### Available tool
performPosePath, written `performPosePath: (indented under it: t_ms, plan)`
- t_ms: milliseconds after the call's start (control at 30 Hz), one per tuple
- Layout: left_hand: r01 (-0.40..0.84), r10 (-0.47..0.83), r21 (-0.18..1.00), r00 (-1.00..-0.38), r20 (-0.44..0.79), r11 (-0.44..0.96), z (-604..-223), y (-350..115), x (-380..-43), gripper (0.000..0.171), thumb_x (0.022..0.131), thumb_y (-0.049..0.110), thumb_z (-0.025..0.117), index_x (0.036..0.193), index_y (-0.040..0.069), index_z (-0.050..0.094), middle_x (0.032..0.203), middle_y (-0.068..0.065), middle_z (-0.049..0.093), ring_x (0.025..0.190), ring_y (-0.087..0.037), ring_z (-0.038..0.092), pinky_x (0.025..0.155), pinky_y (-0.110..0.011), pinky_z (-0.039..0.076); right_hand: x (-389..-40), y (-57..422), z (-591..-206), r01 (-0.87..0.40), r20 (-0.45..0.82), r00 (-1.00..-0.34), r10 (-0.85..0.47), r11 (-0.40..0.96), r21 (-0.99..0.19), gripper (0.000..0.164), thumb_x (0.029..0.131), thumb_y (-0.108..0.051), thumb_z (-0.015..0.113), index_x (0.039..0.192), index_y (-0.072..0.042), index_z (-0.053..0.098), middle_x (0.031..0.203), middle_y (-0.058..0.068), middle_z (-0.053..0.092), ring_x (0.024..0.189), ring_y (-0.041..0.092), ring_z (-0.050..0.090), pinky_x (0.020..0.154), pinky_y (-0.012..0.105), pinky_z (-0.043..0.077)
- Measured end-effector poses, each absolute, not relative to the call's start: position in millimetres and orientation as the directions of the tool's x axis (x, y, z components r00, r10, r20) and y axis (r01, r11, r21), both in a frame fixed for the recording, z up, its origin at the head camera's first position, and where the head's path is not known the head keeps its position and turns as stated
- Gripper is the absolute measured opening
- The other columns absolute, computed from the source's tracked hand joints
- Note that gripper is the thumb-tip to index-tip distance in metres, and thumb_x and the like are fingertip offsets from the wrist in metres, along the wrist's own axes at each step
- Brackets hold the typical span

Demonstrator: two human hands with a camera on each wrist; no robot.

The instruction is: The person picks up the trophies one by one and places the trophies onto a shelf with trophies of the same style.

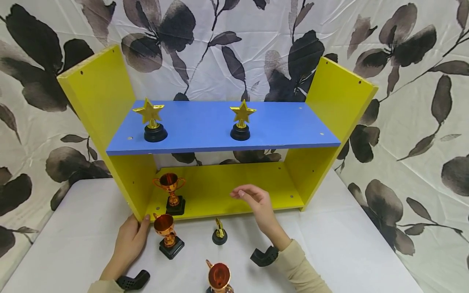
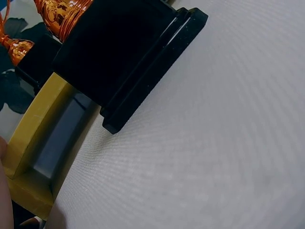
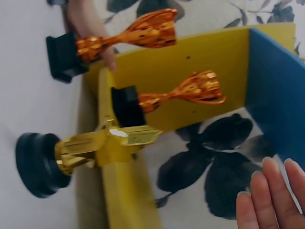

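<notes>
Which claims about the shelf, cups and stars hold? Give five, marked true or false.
1. The blue board carries two stars. True.
2. The right hand grips a cup. False: it holds nothing.
3. The left hand touches the shelf. True.
4. All three cups stand inside the shelf. False: only one cup does; the other two are in front of it.
5. The third star stands upright on the table. True.
</notes>
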State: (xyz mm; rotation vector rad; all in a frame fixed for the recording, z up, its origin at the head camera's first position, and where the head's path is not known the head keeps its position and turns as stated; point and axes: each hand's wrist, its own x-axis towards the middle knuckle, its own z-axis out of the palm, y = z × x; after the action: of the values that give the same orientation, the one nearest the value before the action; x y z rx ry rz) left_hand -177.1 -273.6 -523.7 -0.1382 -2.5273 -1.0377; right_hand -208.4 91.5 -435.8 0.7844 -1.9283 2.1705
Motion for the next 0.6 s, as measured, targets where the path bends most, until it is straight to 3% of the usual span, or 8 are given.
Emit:
performPosePath:
  t_ms: [233,467,600]
  plan:
    - [0.247,-0.062,0.646,-0.907,0.417,0.722,-523,-274,-177,0.035,0.105,0.017,0.046,0.126,-0.011,0.051,0.112,-0.028,0.061,0.104,-0.045,0.058,0.088,-0.061,0.043,-211,88,-451,-0.400,0.438,-0.850,-0.291,-0.183,-0.898,0.024,0.100,-0.007,0.054,0.109,0.014,0.063,0.105,0.033,0.065,0.098,0.039,0.068,0.093,0.038,0.053]
    - [0.249,-0.060,0.650,-0.908,0.414,0.718,-524,-274,-178,0.035,0.104,0.017,0.046,0.127,-0.010,0.051,0.113,-0.028,0.060,0.105,-0.046,0.058,0.088,-0.061,0.043,-213,86,-470,-0.375,0.414,-0.837,-0.359,-0.176,-0.910,0.030,0.101,-0.018,0.058,0.111,0.009,0.064,0.108,0.028,0.067,0.101,0.037,0.067,0.094,0.052,0.050]
    - [0.254,-0.063,0.641,-0.901,0.429,0.724,-524,-273,-177,0.035,0.104,0.017,0.047,0.125,-0.011,0.051,0.111,-0.028,0.061,0.104,-0.046,0.058,0.088,-0.061,0.043,-212,84,-478,-0.384,0.434,-0.798,-0.419,-0.201,-0.901,0.026,0.101,-0.012,0.057,0.115,0.010,0.062,0.111,0.028,0.066,0.105,0.040,0.065,0.095,0.053,0.048]
